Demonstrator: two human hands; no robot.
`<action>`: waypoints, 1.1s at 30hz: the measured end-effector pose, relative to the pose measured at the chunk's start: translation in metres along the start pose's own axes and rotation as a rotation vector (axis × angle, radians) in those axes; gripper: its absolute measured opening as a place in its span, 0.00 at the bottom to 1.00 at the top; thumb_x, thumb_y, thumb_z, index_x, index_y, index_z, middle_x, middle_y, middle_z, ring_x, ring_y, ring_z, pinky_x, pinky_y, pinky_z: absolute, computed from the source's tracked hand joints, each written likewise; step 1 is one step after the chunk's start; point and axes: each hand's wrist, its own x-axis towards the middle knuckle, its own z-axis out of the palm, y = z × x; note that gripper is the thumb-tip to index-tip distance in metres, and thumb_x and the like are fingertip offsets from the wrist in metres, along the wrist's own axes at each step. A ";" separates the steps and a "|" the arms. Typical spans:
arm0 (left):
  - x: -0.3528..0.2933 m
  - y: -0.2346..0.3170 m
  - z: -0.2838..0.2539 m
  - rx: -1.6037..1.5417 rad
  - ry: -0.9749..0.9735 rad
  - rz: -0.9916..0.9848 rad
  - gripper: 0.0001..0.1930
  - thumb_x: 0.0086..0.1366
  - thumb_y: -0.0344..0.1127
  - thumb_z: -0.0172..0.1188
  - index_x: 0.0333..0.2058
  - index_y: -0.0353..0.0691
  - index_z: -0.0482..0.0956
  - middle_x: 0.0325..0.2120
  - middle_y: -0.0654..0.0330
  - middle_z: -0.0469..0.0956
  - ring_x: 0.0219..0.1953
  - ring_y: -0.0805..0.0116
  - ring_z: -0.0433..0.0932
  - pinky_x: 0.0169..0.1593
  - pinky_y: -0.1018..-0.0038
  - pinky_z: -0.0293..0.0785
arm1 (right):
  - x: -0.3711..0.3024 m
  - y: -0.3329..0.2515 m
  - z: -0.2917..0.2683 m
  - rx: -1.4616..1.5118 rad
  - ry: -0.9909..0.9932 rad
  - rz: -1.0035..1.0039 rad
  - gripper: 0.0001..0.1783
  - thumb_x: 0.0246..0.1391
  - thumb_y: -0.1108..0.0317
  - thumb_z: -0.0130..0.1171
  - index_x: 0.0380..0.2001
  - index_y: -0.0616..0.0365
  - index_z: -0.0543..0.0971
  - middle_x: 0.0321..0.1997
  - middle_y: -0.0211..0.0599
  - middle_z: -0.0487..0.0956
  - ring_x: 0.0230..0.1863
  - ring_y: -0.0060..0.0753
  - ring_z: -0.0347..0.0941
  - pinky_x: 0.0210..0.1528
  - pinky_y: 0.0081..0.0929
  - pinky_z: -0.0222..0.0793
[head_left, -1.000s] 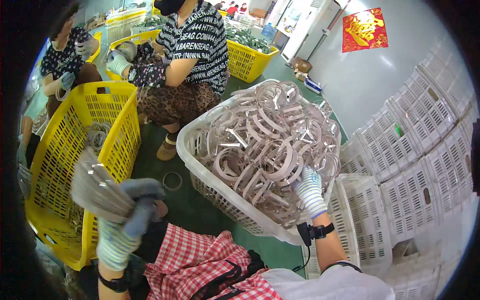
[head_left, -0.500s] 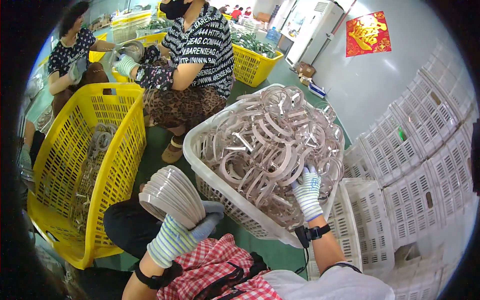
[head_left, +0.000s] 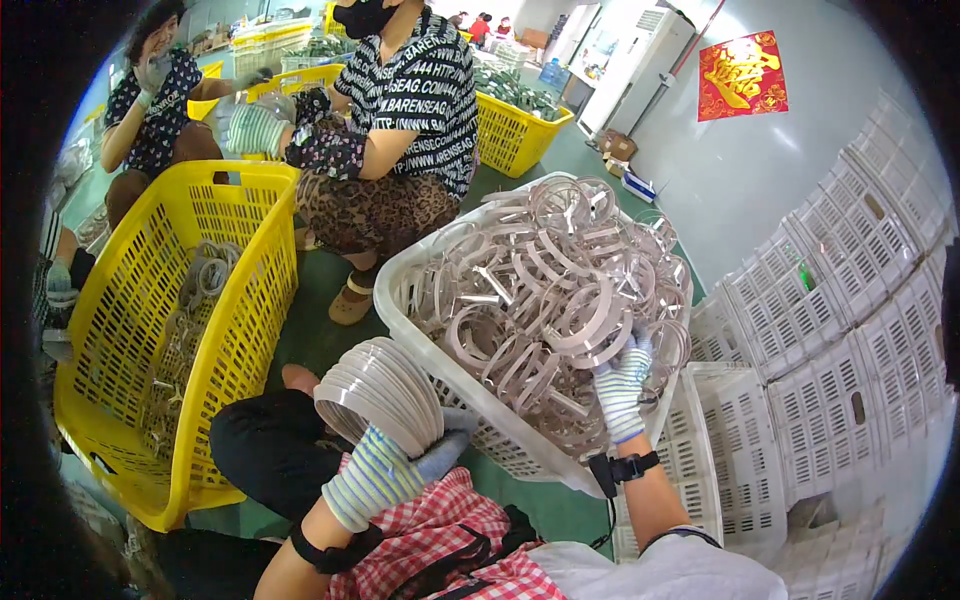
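Note:
My left hand (head_left: pixel 385 475), in a striped glove, is closed around a stack of pale, nested plastic rings (head_left: pixel 375 395) above my lap. The stack's opening faces left. My right hand (head_left: pixel 625 385), gloved alike, is at the near right side of a white basket (head_left: pixel 420 345) heaped with loose clear-and-pinkish rings (head_left: pixel 540 250). Its fingers are closed on the edge of a pinkish plastic ring (head_left: pixel 592 315) on top of the heap. Part of the fingertips is hidden behind that ring.
A tall yellow basket (head_left: pixel 235 340) with some rings inside stands at my left. Beyond it a co-worker in a patterned shirt (head_left: pixel 420 110) crouches, and another person sits farther left. White crates (head_left: pixel 810 400) are stacked along the right wall. Another yellow basket (head_left: pixel 515 135) stands behind.
My left hand and its stack have moved right, closer to the white basket. My right hand has closed on a ring, which now shows raised on the heap.

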 end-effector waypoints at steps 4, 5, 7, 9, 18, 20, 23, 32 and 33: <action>0.007 -0.006 0.003 0.010 -0.004 0.069 0.15 0.58 0.26 0.58 0.46 0.35 0.76 0.36 0.63 0.77 0.37 0.75 0.74 0.41 0.77 0.72 | 0.012 -0.048 -0.018 -0.193 0.093 -0.278 0.26 0.39 0.59 0.64 0.43 0.60 0.75 0.43 0.44 0.72 0.43 0.48 0.67 0.49 0.45 0.59; 0.010 -0.006 0.006 0.012 -0.001 0.075 0.18 0.58 0.26 0.59 0.48 0.35 0.74 0.38 0.62 0.76 0.38 0.75 0.73 0.43 0.77 0.71 | 0.013 -0.046 -0.025 -0.263 -0.001 -0.368 0.24 0.39 0.60 0.63 0.41 0.59 0.75 0.40 0.43 0.72 0.42 0.48 0.67 0.48 0.44 0.59; 0.011 0.004 0.007 -0.012 0.093 0.084 0.22 0.57 0.26 0.61 0.51 0.35 0.71 0.40 0.62 0.75 0.40 0.75 0.72 0.45 0.77 0.70 | 0.018 -0.089 -0.022 -0.273 -0.116 -0.579 0.17 0.39 0.64 0.62 0.35 0.56 0.76 0.27 0.40 0.72 0.33 0.46 0.69 0.39 0.42 0.61; 0.017 0.008 0.009 0.008 0.219 0.189 0.31 0.52 0.28 0.67 0.56 0.35 0.65 0.41 0.62 0.73 0.43 0.74 0.70 0.46 0.77 0.68 | 0.016 -0.111 -0.024 -0.255 -0.213 -0.560 0.17 0.38 0.65 0.62 0.35 0.56 0.77 0.23 0.39 0.72 0.29 0.46 0.69 0.35 0.41 0.61; 0.017 0.018 0.001 -0.002 0.528 0.127 0.28 0.51 0.38 0.70 0.50 0.36 0.73 0.35 0.63 0.74 0.34 0.73 0.71 0.39 0.76 0.70 | -0.010 -0.161 -0.005 -0.086 -0.332 -0.602 0.19 0.36 0.69 0.65 0.37 0.55 0.78 0.24 0.35 0.75 0.26 0.41 0.69 0.33 0.37 0.61; 0.016 0.016 -0.002 0.289 0.529 0.239 0.28 0.49 0.34 0.71 0.49 0.35 0.72 0.33 0.63 0.75 0.29 0.76 0.71 0.36 0.79 0.69 | -0.013 -0.164 -0.001 -0.103 -0.320 -0.607 0.20 0.36 0.68 0.65 0.38 0.55 0.78 0.22 0.34 0.73 0.25 0.40 0.69 0.33 0.36 0.60; 0.016 0.016 -0.005 0.350 0.527 0.186 0.23 0.51 0.34 0.68 0.46 0.36 0.75 0.32 0.61 0.76 0.29 0.73 0.73 0.36 0.77 0.70 | -0.014 -0.164 0.003 -0.099 -0.272 -0.631 0.20 0.35 0.68 0.65 0.38 0.54 0.78 0.21 0.33 0.71 0.25 0.40 0.67 0.33 0.36 0.60; 0.015 0.004 -0.015 0.310 0.459 0.212 0.22 0.53 0.38 0.66 0.46 0.37 0.76 0.36 0.57 0.78 0.37 0.64 0.77 0.42 0.70 0.73 | -0.015 -0.166 0.003 -0.129 -0.365 -0.579 0.17 0.38 0.69 0.64 0.36 0.54 0.76 0.28 0.36 0.73 0.32 0.44 0.69 0.37 0.38 0.63; 0.016 0.004 -0.015 0.306 0.456 0.213 0.22 0.53 0.38 0.66 0.46 0.37 0.76 0.36 0.57 0.78 0.37 0.64 0.77 0.42 0.70 0.73 | -0.014 -0.168 0.004 -0.123 -0.348 -0.573 0.16 0.37 0.70 0.63 0.35 0.55 0.77 0.27 0.37 0.73 0.31 0.44 0.69 0.37 0.38 0.63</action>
